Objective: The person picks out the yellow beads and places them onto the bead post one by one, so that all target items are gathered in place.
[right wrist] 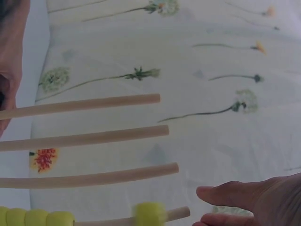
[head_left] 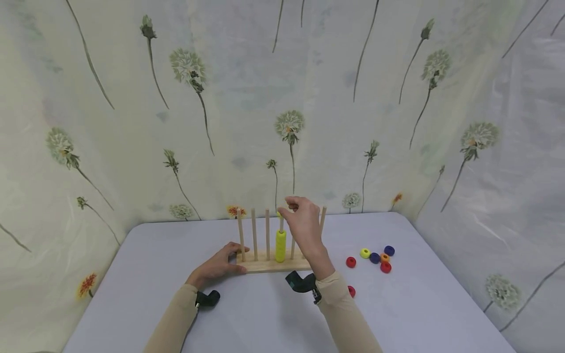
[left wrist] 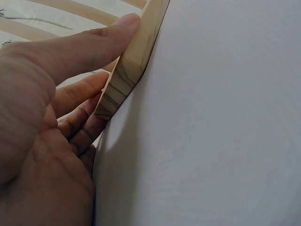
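Observation:
A wooden peg rack point(head_left: 275, 266) with several upright pegs stands on the table. My left hand point(head_left: 218, 264) grips the left end of its base, thumb on the near side and fingers behind, as the left wrist view shows. One peg carries a stack of yellow beads point(head_left: 280, 246). Near the top of that same peg is another yellow bead point(right wrist: 149, 214), blurred, with the peg through it. My right hand point(head_left: 304, 223) is by the peg's tip; in the right wrist view its thumb and fingers are apart from the bead and hold nothing. This hand partly hides the rack's right end.
Right of the rack lie loose beads: a red bead point(head_left: 350, 262), a yellow bead point(head_left: 365, 253), blue beads point(head_left: 389, 250), an orange bead point(head_left: 385, 258) and further red ones. One red bead point(head_left: 351, 291) is partly behind the right sleeve. A flowered curtain point(head_left: 247, 122) hangs behind the table.

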Demonstrator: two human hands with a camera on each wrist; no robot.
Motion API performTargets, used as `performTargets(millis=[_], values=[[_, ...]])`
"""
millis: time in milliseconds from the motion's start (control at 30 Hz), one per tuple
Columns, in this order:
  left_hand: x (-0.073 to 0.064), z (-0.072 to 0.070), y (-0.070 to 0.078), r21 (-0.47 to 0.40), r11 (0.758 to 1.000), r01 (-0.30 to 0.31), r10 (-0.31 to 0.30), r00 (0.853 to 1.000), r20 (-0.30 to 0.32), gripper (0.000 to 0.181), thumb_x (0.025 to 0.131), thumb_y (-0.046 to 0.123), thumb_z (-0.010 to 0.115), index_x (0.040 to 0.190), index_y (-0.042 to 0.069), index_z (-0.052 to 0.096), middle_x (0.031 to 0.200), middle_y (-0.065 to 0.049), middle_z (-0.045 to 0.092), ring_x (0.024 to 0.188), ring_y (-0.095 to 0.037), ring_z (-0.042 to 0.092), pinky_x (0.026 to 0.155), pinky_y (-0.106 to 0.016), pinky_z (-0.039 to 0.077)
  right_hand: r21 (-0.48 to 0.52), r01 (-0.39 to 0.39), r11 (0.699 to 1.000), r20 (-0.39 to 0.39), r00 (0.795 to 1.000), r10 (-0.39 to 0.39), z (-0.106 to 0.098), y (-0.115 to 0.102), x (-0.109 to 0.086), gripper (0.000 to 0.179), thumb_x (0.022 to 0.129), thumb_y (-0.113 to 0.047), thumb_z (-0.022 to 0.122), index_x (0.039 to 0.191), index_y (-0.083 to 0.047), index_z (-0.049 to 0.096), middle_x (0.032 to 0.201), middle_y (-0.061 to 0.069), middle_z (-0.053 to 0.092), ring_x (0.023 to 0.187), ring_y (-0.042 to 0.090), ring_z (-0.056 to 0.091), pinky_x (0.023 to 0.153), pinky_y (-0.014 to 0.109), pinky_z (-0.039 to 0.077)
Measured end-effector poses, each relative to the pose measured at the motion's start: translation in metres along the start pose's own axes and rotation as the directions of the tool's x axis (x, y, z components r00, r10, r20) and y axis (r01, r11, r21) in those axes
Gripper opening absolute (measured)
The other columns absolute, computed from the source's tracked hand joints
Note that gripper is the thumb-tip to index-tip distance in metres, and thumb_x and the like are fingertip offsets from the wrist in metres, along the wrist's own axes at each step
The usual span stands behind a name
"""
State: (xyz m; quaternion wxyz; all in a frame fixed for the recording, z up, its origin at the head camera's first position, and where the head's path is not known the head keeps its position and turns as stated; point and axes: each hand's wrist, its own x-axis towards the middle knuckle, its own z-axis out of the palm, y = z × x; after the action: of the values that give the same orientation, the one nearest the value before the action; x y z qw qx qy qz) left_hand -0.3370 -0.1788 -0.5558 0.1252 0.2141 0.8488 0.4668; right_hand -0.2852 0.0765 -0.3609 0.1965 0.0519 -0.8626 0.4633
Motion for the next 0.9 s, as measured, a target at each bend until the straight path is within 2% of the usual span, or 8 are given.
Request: performTargets(millis=[233, 333, 467, 567, 633, 733, 800, 900], values=[[0.0, 0.0, 0.001, -0.005, 1.0, -0.002, 0.002, 1.0, 0.002, 0.06, 0.076, 0.035, 0.08, 0.131, 0.023, 0.057, 0.135, -0.004, 0.045, 0.131, -0.027, 0.036, 0.111, -0.054, 0.024, 0.012, 0.013, 1.0, -0.017, 1.0, -0.013, 0.0, 0.001, -0.001, 0.031, 0.086, -0.018, 0.073, 0.114, -0.005, 0.07, 0.11, 0.012, 0.07, 0.1, 0.027, 0.063, 0.085, 0.04, 0.052], [0.0, 0.001, 0.002, -0.009, 1.0, -0.001, 0.001, 1.0, -0.002, 0.06, 0.077, 0.033, 0.081, 0.13, 0.022, 0.058, 0.134, -0.004, 0.045, 0.131, -0.027, 0.037, 0.111, -0.054, 0.024, 0.054, 0.023, 0.998, 0.0, 1.0, -0.023, -0.002, 0.006, -0.001, 0.03, 0.086, -0.019, 0.073, 0.114, -0.006, 0.07, 0.109, 0.011, 0.07, 0.099, 0.025, 0.063, 0.086, 0.039, 0.052], [0.0, 0.002, 0.001, -0.005, 1.0, -0.005, 0.005, 1.0, -0.002, 0.059, 0.077, 0.031, 0.081, 0.13, 0.022, 0.058, 0.133, -0.004, 0.046, 0.131, -0.027, 0.037, 0.111, -0.055, 0.024, 0.226, -0.001, 0.974, 0.112, 0.993, -0.025, -0.01, 0.02, 0.0, 0.031, 0.087, -0.022, 0.073, 0.116, -0.012, 0.069, 0.113, 0.009, 0.068, 0.103, 0.021, 0.063, 0.09, 0.035, 0.052], [-0.001, 0.002, 0.001, 0.003, 1.0, -0.02, 0.02, 1.0, -0.004, 0.058, 0.078, 0.029, 0.08, 0.131, 0.02, 0.058, 0.133, -0.005, 0.046, 0.131, -0.028, 0.038, 0.11, -0.056, 0.025, 0.348, -0.041, 0.936, 0.24, 0.97, -0.047, -0.021, 0.036, 0.001, 0.034, 0.086, -0.027, 0.073, 0.117, -0.015, 0.068, 0.117, 0.008, 0.067, 0.107, 0.019, 0.063, 0.093, 0.035, 0.051], [-0.001, 0.002, 0.001, 0.006, 1.0, -0.028, 0.028, 1.0, -0.008, 0.058, 0.078, 0.029, 0.08, 0.131, 0.019, 0.058, 0.132, -0.005, 0.046, 0.13, -0.028, 0.038, 0.11, -0.056, 0.025, 0.366, -0.061, 0.929, 0.309, 0.949, -0.059, -0.029, 0.047, 0.001, 0.036, 0.084, -0.033, 0.074, 0.116, -0.018, 0.068, 0.119, 0.006, 0.067, 0.108, 0.017, 0.063, 0.094, 0.034, 0.05], [-0.001, 0.002, 0.001, 0.012, 1.0, -0.029, 0.029, 1.0, -0.009, 0.059, 0.077, 0.031, 0.081, 0.131, 0.02, 0.058, 0.133, -0.005, 0.046, 0.131, -0.028, 0.038, 0.11, -0.055, 0.025, 0.357, -0.086, 0.93, 0.367, 0.929, -0.055, -0.043, 0.067, -0.001, 0.04, 0.082, -0.04, 0.075, 0.115, -0.019, 0.069, 0.12, 0.003, 0.067, 0.109, 0.015, 0.063, 0.094, 0.032, 0.05], [0.0, 0.001, 0.001, 0.014, 1.0, -0.023, 0.023, 1.0, -0.008, 0.061, 0.077, 0.033, 0.081, 0.131, 0.02, 0.058, 0.133, -0.004, 0.046, 0.131, -0.027, 0.038, 0.11, -0.054, 0.025, 0.337, -0.105, 0.936, 0.377, 0.926, -0.032, -0.051, 0.081, -0.004, 0.041, 0.081, -0.042, 0.075, 0.115, -0.019, 0.069, 0.12, 0.003, 0.067, 0.108, 0.012, 0.063, 0.093, 0.029, 0.05], [0.0, 0.001, 0.001, 0.02, 1.0, -0.017, 0.017, 1.0, -0.011, 0.061, 0.076, 0.035, 0.081, 0.131, 0.02, 0.058, 0.133, -0.004, 0.046, 0.131, -0.027, 0.038, 0.11, -0.054, 0.025, 0.321, -0.122, 0.939, 0.355, 0.935, 0.0, -0.061, 0.106, -0.011, 0.042, 0.083, -0.041, 0.074, 0.116, -0.016, 0.069, 0.12, 0.007, 0.067, 0.106, 0.011, 0.064, 0.091, 0.025, 0.051]])
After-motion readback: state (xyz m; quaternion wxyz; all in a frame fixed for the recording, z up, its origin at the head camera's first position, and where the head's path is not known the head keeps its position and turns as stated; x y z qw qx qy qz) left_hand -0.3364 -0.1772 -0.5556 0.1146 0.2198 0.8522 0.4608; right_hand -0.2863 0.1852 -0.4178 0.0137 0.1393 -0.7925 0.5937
